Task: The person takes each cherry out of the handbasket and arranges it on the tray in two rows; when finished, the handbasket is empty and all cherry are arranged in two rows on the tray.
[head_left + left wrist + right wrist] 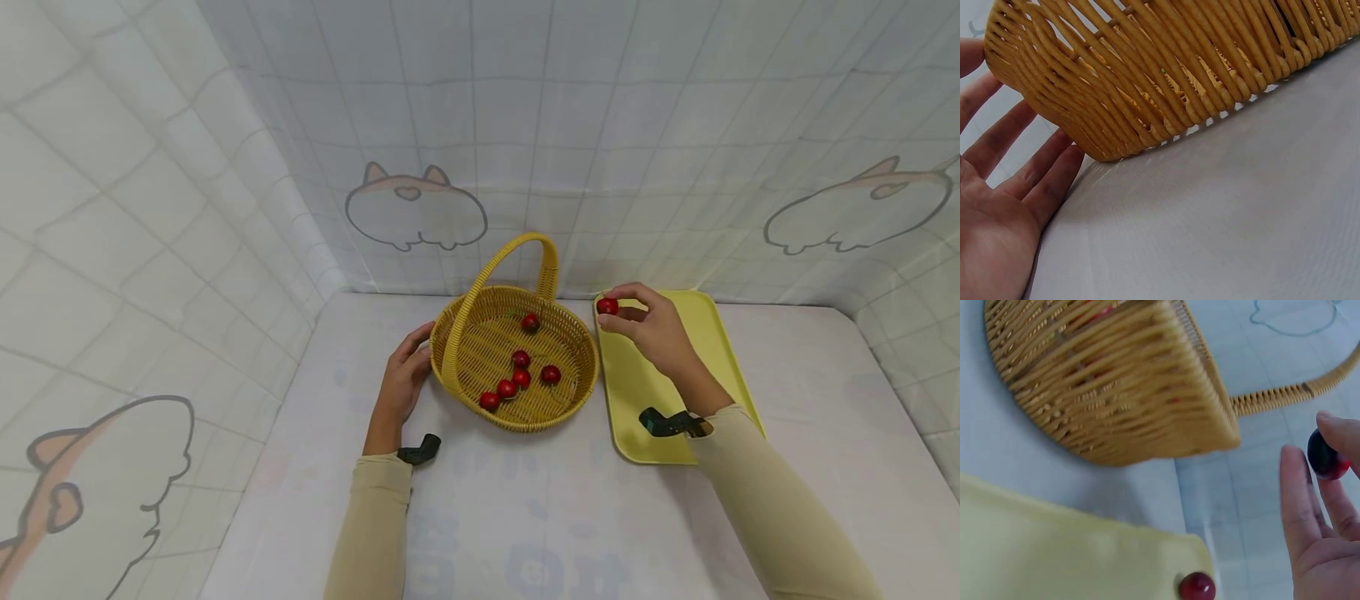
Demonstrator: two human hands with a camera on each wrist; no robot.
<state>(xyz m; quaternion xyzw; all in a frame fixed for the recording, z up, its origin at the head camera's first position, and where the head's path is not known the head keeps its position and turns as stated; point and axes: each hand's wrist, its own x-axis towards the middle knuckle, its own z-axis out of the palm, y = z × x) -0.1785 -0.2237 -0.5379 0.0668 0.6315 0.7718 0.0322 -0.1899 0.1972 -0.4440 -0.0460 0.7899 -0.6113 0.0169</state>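
A yellow wicker basket (525,427) with a tall arched handle stands in the middle of the table, with several small, shiny, cherry-like red fruits (551,374) inside. My left hand (402,379) rests against its left side; in the left wrist view, extended fingers (997,140) touch the woven wall (1147,81). Over the far left corner of a yellow tray (678,446), my right hand (656,329) pinches one cherry-like red fruit (1327,456) between thumb and fingertips. Another red fruit (1197,587) lies in the tray's corner in the right wrist view.
The tray sits just right of the basket. A tiled-pattern sheet (585,150) with cartoon animals rises behind the table and along both sides. The handle (540,240) arches above the basket's left and far side. Dark bands with small devices (422,450) are on both wrists.
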